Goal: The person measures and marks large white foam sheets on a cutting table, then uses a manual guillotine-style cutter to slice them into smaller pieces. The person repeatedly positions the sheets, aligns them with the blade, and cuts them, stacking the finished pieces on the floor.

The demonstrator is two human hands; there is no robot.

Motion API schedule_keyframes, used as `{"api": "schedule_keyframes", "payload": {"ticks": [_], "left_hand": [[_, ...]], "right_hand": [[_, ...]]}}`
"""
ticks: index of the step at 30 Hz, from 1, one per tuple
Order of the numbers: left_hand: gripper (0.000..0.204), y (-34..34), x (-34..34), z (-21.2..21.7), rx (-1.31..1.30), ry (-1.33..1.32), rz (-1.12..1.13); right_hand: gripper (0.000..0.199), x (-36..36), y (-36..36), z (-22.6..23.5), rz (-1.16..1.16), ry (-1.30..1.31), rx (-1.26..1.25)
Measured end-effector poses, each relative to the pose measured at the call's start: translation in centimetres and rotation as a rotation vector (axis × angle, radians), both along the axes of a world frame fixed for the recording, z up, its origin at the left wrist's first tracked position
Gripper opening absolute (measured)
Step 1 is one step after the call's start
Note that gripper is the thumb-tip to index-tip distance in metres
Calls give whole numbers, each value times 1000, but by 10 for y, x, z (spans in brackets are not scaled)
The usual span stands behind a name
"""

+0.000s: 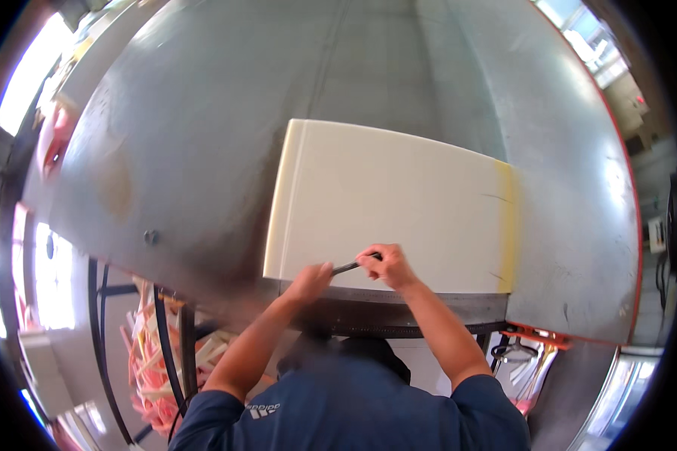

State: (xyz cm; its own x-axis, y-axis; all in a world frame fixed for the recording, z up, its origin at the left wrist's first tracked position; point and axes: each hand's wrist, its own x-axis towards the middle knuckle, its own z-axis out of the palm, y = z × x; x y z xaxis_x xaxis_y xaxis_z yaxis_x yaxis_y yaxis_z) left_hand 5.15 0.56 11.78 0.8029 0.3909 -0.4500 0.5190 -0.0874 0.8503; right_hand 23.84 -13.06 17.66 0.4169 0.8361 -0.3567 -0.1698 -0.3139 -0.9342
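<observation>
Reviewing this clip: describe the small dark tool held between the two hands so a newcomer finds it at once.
Start at the big grey metal table, then the cream-white panel lying on it. At the panel's near edge, the left hand and right hand hold a thin dark rod-like tool between them. It is the only dark, slim thing on the pale panel.

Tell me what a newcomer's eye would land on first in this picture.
First comes the big cream-white panel, lying flat at the middle of the grey metal table, with a yellowish band along its right edge. At its near edge the left hand and right hand meet on a thin dark tool, each gripping one end. Lower left, beneath the table, sits a heap of pink and pale offcut strips.
</observation>
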Motion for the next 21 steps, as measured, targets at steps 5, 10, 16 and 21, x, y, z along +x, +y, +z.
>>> {"api": "schedule_keyframes", "payload": {"ticks": [5, 10, 16, 21], "left_hand": [[41, 3, -43, -41, 151, -19, -208], [29, 51, -79, -80, 408, 142, 100], [40, 126, -100, -155, 942, 292, 651], [31, 108, -67, -116, 662, 291, 603]], "right_hand": [[24, -26, -4, -39, 150, -139, -164], [38, -52, -56, -85, -233, 74, -264], [24, 24, -196, -159, -969, 163, -409], [32, 85, -301, -185, -1299, -48, -553]]}}
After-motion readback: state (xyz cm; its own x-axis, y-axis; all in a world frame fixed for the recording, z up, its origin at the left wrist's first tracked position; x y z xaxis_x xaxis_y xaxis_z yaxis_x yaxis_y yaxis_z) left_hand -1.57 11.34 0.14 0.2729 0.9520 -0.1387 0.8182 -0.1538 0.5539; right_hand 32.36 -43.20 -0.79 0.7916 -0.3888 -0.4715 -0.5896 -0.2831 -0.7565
